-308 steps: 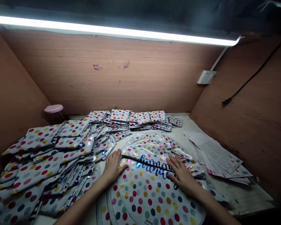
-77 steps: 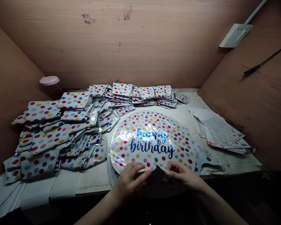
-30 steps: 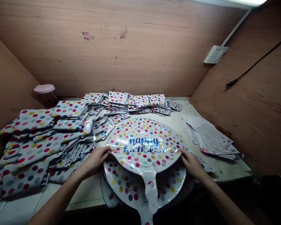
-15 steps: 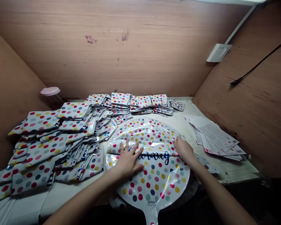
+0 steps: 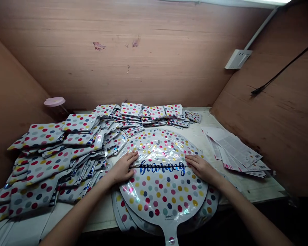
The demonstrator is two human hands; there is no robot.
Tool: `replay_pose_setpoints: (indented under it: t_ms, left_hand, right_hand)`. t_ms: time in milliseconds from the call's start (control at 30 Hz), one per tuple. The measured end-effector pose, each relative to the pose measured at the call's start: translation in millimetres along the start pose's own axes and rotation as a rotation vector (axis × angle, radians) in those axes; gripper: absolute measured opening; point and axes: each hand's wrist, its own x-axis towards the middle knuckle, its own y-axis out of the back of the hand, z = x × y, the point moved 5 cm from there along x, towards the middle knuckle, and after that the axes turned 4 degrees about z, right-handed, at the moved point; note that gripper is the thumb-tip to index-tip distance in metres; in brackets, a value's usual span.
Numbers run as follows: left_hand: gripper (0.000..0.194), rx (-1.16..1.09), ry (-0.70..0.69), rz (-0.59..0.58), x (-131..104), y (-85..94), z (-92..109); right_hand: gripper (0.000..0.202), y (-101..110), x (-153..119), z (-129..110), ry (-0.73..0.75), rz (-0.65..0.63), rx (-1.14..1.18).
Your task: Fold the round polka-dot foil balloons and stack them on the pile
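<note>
A flat foil balloon [image 5: 166,194] with coloured dots and blue lettering lies in front of me, its tail hanging toward me over the table edge. A crosswise fold runs through the lettering. My left hand [image 5: 124,167] rests flat on the balloon's left side at the fold, fingers stretched out. On the right side, my right hand [image 5: 201,167] lies flat at the same height with its fingers extended. Both palms press on the foil and grip nothing. More dotted balloons [image 5: 122,213] lie beneath this one, their edges showing at lower left and right.
Folded dotted balloons [image 5: 47,164] are heaped on the left, with more stacks [image 5: 156,114] along the back wall. Printed cards [image 5: 238,150] lie fanned at right. A lidded cup [image 5: 55,106] stands back left. A black cable [image 5: 279,73] hangs at right.
My left hand has moved left to the balloon's edge, uncovering the lettering. My right hand has come down from the upper right edge and flattened on the foil.
</note>
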Motion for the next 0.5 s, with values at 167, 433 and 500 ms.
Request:
replay_pose_setpoints:
  t_ms: [167,433,500]
  left_hand:
    - [0.076,0.096,-0.011,-0.139,-4,-12.5,-12]
    - [0.069,0.069,0.033,0.055,-1,-13.7,-13]
    - [0.053,-0.042,0.026,0.089,-2,-6.2,-16]
  right_hand:
    - [0.059,-3,-1,18,-0.056,-0.201,-0.041]
    - [0.043,-2,9,21,-0.053,-0.052,0.005]
    - [0.036,6,5,19,-0.068,0.013,0.167]
